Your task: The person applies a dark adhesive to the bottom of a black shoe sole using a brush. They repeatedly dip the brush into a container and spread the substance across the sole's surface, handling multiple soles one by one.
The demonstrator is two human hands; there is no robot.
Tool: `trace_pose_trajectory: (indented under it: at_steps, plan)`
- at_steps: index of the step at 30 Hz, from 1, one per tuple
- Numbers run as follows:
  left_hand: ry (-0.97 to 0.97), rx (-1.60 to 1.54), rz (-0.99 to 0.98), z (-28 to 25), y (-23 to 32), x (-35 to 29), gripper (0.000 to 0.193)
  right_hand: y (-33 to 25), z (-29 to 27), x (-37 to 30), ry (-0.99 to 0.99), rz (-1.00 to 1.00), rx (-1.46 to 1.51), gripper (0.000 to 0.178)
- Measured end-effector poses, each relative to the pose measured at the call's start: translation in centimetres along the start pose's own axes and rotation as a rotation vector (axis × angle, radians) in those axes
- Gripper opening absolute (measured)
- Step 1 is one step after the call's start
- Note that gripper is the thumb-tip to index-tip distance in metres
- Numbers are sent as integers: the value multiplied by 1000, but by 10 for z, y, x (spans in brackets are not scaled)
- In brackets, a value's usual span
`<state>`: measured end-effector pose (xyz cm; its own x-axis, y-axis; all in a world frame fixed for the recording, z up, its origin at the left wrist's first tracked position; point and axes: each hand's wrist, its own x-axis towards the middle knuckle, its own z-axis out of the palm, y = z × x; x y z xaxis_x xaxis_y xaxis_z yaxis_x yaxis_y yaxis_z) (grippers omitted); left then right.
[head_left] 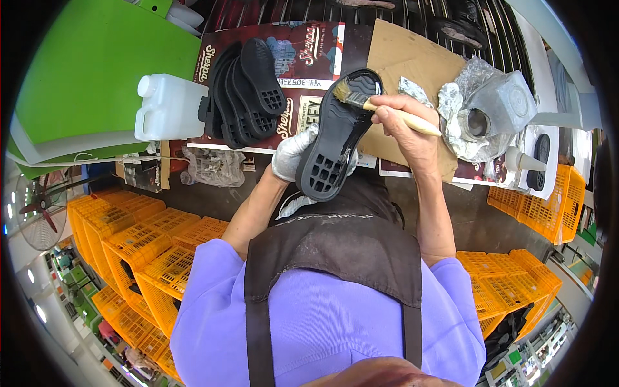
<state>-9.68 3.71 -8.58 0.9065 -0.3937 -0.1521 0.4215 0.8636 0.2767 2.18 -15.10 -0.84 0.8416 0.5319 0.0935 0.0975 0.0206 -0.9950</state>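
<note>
A black shoe sole (336, 132) is held up at a tilt over the near edge of the bench, its heel grid toward me. My left hand (295, 155), in a whitish glove, grips it by the left side; part of that hand is hidden behind the sole. Bare and closed, my right hand (407, 126) holds a brush (410, 119) with a pale wooden handle. The bristles touch the sole's upper part, where the surface looks wet and shiny. More black soles (242, 97) lie overlapped on printed cardboard to the left.
A white plastic jug (171, 106) lies left of the soles. On the right, a cloudy plastic container (506, 103) wrapped in film and foil rests by brown cardboard (412, 58). A squeeze bottle (521, 160) lies near another sole (538, 161). Orange crates (155, 248) stand on both sides.
</note>
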Motion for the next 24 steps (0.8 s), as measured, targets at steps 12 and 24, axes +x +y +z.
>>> trace_pose_trajectory:
  at_steps: [12,24]
  plan:
    - [84,-155,100,15,3,8,52,-15,14,-11,-149,25,-30,18]
    - [20,-219,248,12,6,19,55,-13,29,-21,-137,-98,-116,18]
